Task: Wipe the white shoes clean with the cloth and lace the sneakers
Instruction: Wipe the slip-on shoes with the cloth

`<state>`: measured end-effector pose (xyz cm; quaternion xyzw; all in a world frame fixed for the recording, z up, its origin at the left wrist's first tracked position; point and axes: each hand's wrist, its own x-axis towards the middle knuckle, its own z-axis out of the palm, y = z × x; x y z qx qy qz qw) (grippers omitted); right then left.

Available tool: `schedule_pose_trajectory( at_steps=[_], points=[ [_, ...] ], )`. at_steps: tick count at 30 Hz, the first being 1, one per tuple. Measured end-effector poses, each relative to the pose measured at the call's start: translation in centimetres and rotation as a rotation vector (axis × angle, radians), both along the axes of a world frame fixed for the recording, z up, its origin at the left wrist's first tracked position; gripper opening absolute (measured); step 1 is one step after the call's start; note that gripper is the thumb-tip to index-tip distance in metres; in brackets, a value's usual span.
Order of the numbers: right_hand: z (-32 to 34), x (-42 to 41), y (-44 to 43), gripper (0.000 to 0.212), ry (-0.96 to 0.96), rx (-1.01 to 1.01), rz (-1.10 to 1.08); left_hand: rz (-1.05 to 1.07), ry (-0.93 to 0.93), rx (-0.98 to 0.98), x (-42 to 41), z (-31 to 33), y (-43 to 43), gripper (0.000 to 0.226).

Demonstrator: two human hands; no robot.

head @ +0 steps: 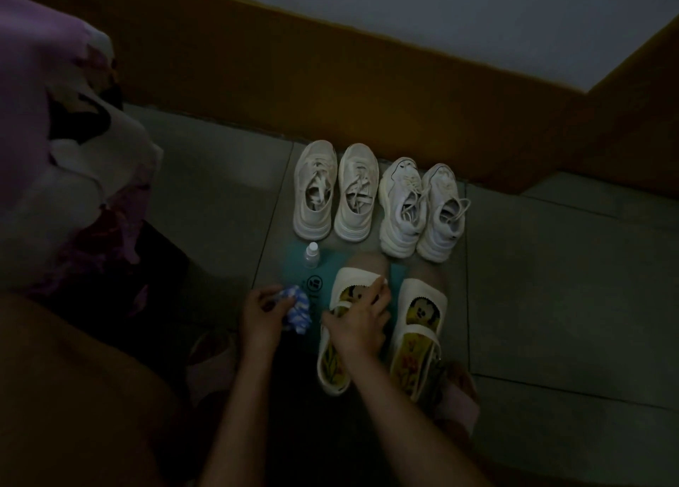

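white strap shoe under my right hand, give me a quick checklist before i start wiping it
1. Grip of the left hand on the blue and white crumpled cloth: ok.
2. Hold on the white strap shoe with a yellow patterned insole, right hand resting on it: ok.
3. Cloth touching the shoe: not ok, it is apart, to the left.
4. The small clear plastic bottle with a white cap upright, beyond the cloth: ok.
5. Cloth damp: cannot tell.
6. Where the dirt is: cannot tell, too dim.
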<state>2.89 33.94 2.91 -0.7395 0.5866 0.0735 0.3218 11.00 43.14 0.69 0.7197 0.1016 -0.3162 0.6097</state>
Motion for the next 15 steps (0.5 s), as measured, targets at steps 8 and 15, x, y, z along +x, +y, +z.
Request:
schedule_pose_trajectory(
  at_steps=[8, 15],
  points=[
    [-0.7, -2.7, -1.8, 0.104, -0.25, 0.119, -0.057, -0.187, -0.073, -0.001, -1.5, 1.4, -2.6, 0.018],
    [-1.2, -4.7, -2.6, 0.099, -0.316, 0.148, -0.032, -0.389, -0.508, 0.075, -0.7, 3.9, -8.8, 0.017]
  ],
)
